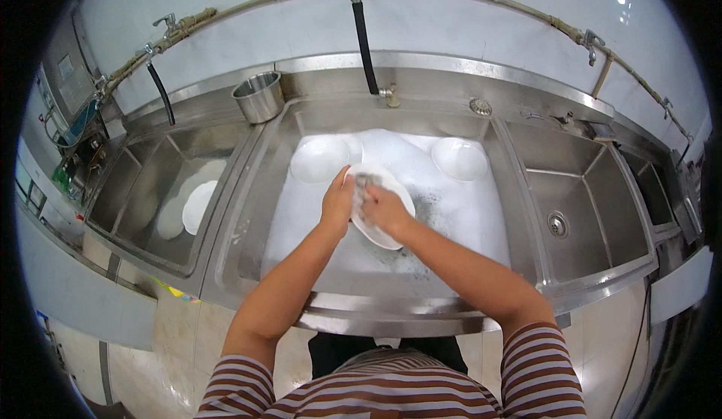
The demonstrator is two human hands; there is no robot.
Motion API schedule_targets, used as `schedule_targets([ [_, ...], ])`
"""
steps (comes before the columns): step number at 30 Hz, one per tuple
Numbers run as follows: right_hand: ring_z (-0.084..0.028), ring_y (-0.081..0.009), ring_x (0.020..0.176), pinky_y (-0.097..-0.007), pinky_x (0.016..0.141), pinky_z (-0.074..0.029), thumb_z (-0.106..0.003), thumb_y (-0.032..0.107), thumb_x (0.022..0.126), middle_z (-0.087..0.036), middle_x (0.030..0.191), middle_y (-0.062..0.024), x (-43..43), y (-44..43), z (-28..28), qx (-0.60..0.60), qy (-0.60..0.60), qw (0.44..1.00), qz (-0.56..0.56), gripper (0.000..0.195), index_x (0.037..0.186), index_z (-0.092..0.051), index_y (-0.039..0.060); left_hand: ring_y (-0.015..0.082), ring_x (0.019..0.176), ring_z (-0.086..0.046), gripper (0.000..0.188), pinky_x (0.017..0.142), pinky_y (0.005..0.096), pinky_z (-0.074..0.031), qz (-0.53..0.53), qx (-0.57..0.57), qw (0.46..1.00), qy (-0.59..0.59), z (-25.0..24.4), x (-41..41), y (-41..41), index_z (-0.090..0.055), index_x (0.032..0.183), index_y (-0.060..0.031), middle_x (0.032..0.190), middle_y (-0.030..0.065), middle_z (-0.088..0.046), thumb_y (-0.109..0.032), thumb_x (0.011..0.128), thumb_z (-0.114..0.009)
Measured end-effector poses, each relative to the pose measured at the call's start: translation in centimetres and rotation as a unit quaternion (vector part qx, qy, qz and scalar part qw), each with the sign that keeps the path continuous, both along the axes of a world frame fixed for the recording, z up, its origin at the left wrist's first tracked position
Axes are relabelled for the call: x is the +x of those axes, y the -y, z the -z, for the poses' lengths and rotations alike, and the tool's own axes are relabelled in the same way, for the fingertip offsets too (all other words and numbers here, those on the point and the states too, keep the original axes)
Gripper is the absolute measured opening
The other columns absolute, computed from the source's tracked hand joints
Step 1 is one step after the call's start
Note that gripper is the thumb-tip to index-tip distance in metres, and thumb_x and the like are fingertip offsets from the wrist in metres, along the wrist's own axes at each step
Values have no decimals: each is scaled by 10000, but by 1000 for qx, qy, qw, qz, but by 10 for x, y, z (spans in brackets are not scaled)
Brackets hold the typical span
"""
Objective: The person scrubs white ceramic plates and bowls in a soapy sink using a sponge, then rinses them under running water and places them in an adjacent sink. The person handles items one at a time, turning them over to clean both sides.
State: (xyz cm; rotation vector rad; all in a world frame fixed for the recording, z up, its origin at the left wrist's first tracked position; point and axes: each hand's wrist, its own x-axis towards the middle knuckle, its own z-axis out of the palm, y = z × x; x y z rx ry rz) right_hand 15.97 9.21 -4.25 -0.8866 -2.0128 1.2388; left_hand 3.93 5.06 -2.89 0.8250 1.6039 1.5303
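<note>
My left hand (337,203) grips the left rim of a white oval plate (388,239), which is tilted above the middle sink. Pressed to the plate's inner face is my right hand (386,209), closed around a greyish scrubber (362,186). The scrubber is blurred, so I cannot tell whether it is steel wool or cloth. White suds (451,210) cover much of the water below. Beyond the plate, a white bowl (319,160) rests in the foam at the left. Another white bowl (459,159) lies in the suds at the far right.
The stainless steel sink's front rim (395,320) runs before my body. At left, a second basin holds white dishes (199,207) in water. A steel pot (259,98) stands on the back ledge, near a black hose (364,46). A strainer (480,106) lies behind the right basin (564,193).
</note>
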Motion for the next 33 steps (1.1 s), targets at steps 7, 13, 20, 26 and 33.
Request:
schedule_targets([
  [7, -574, -291, 767, -351, 686, -456, -490, 107, 725, -571, 786, -176, 59, -17, 20, 108, 253, 953, -124, 171, 867, -546, 31, 174, 810, -561, 324, 714, 292, -451, 11, 24, 995, 100, 8, -28, -2, -540, 1086, -11, 962, 101, -590, -253, 890, -452],
  [13, -568, -343, 854, -400, 749, -460, -487, 159, 769, -548, 985, -205, 30, -48, 25, 171, 348, 915, 111, 269, 984, -504, -1, 203, 734, -583, 393, 523, 365, -479, 105, -102, 986, 84, 4, 4, 2, -546, 1069, -27, 913, 95, -595, -355, 864, -478],
  [20, -543, -384, 859, -438, 752, -433, -448, 116, 798, -547, 931, -240, -24, 2, 17, 163, 121, 979, -34, 214, 951, -489, -28, 222, 773, -570, 414, 592, 410, -495, 60, -141, 975, 162, 28, -5, 7, -512, 1057, -82, 913, 77, -559, -443, 868, -436],
  [26, -537, -399, 838, -444, 719, -426, -471, 149, 787, -559, 910, -241, 33, 17, 41, 109, 288, 916, -258, 286, 1018, -424, -13, 267, 843, -565, 378, 732, 326, -451, 11, -70, 995, 71, 90, -14, -17, -540, 1044, 4, 946, 153, -587, -310, 895, -391],
  [33, -572, -346, 877, -414, 759, -451, -517, 126, 749, -585, 942, -207, 56, -33, 82, 118, 560, 799, -185, 241, 940, -547, -17, 362, 800, -587, 520, 670, 512, -501, 142, -328, 907, 220, 65, -5, -14, -459, 1090, -19, 972, 222, -553, -480, 874, -354],
])
